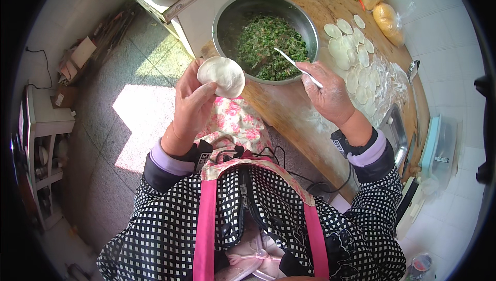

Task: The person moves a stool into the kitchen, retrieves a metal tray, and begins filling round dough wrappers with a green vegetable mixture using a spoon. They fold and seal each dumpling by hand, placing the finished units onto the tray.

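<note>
Round white dough wrapper [222,74] in your left hand [192,95].
You hold it near its edge, apparently keeping the face exposed; your right hand [326,87] pinches a slim white utensil [289,59] over chopped green filling [266,33], the wide grey metal bowl [223,30] likely set close for reach.

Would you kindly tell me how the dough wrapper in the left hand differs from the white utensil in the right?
The dough wrapper is broad and roughly round, while the white utensil is long and narrow. The left hand holds the wrapper by its edge; the right hand grips the utensil along its shaft. Both are pale and held.
</note>
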The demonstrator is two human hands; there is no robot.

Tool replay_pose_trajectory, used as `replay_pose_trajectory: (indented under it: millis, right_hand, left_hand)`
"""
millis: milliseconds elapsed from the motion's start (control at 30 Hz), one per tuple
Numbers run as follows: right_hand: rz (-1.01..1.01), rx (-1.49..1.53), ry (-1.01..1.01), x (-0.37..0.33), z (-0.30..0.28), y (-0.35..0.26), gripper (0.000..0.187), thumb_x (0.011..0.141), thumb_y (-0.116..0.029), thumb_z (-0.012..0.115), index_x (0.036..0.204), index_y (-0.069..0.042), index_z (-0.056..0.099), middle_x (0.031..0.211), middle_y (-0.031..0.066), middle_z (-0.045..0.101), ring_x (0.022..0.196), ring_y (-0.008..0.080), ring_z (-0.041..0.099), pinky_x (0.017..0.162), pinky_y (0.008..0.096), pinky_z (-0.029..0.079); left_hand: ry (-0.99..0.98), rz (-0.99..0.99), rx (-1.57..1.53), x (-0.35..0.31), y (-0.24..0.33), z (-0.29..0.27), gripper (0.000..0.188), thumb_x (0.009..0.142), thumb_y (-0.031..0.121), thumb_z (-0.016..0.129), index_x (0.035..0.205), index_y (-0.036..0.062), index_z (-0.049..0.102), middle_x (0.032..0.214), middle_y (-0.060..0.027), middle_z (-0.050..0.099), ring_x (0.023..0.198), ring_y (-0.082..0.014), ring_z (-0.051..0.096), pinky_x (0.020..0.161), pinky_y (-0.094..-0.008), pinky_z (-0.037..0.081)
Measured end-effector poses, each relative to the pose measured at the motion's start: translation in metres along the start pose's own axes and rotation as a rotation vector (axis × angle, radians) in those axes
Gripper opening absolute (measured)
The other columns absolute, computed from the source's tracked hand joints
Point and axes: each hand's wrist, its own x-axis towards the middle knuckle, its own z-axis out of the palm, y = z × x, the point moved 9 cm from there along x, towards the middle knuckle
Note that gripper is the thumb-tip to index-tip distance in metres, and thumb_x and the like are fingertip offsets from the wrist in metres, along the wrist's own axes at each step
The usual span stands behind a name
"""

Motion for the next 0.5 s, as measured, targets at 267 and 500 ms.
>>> replay_pose_trajectory:
  millis: [267, 500]
  right_hand:
    - [0.106, 0.238, -0.068, 0.001, 0.013, -0.009, 0.022, 0.092, -0.007, 0.047, 0.109, 0.000, 0.059, 0.088, 0.0093, 0.063, 0.069, 0.0124, 0.058, 0.063, 0.0246, 0.048]
    - [0.099, 0.305, -0.138, 0.008, 0.010, -0.013, 0.019, 0.086, -0.001, 0.054, 0.104, 0.000, 0.061, 0.089, 0.0123, 0.064, 0.080, 0.0211, 0.064, 0.071, 0.0301, 0.050]
  left_hand:
    - [0.175, -0.091, -0.130, 0.002, -0.006, -0.016, 0.031, 0.095, 0.014, 0.048, 0.117, -0.0070, 0.051, 0.111, -0.0154, 0.061, 0.101, -0.0223, 0.061, 0.090, -0.0343, 0.049]
    - [0.260, 0.027, -0.145, 0.016, 0.006, -0.025, 0.033, 0.098, 0.017, 0.042, 0.119, -0.0071, 0.048, 0.111, -0.0190, 0.059, 0.104, -0.0287, 0.059, 0.093, -0.0382, 0.047]
